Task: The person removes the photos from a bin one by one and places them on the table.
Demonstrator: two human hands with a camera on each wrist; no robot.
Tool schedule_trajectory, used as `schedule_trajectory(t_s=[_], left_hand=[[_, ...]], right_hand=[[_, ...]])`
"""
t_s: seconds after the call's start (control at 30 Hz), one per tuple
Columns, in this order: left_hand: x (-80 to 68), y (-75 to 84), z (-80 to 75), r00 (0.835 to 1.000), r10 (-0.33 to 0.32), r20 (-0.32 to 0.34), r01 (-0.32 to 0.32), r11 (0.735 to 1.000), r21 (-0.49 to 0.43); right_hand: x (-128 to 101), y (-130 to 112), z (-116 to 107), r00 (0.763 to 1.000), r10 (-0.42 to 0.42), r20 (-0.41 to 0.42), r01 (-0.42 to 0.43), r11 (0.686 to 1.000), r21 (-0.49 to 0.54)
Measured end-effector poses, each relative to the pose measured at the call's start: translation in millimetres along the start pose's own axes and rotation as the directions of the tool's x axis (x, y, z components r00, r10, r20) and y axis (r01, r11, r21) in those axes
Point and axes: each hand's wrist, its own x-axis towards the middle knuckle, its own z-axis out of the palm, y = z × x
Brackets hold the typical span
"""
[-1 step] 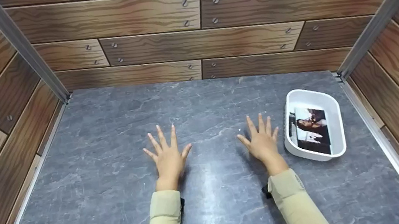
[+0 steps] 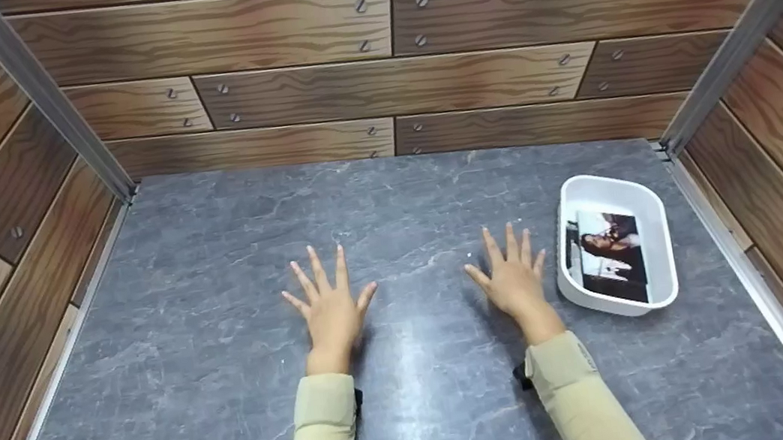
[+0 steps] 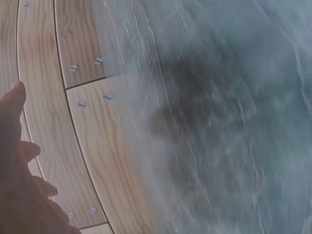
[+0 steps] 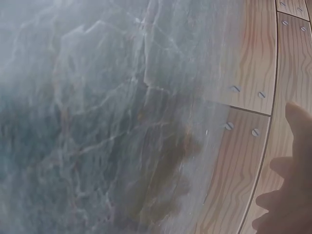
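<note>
- Left hand [image 2: 329, 310] & right hand [image 2: 514, 279]: both lying spread flat, fingers straight, centre of grey surface [image 2: 217, 273], holding nothing.
- White tray [image 2: 650, 201] w/ photo [image 2: 612, 255] sitting just right of right hand, centre-right of frame.

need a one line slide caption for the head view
Left hand and right hand spread open over a grey marble-look table, beside a white tray holding a photo.

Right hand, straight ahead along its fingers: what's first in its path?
Likely nothing before the wood-plank back wall. The right hand points up the bare grey tabletop; the white tray sits to its right, off that line.
</note>
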Motion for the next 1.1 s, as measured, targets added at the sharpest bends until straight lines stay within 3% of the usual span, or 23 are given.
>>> schedule_trajectory(t_s=[0.43,0.67,0.9,1.1], left_hand=[[5.5,5.0,-5.8,0.999,-0.015,0.037,0.016,1.0,-0.023],[15.1,21.9,-1.9,0.997,-0.001,0.078,0.003,1.0,-0.022],[27.2,60.6,18.1,0.993,0.044,0.107,-0.034,0.995,-0.097],[32.9,107.1,38.8,0.982,0.117,0.151,-0.082,0.973,-0.218]], right_hand=[[2.8,-2.1,-11.4,1.0,-0.009,0.017,0.009,1.0,0.021],[1.2,9.4,-22.1,1.0,-0.003,0.001,0.003,0.999,0.036],[-7.1,60.0,-48.3,0.99,0.059,-0.13,-0.048,0.995,0.088],[-22.7,125.4,-76.8,0.957,0.244,-0.154,-0.211,0.956,0.204]])
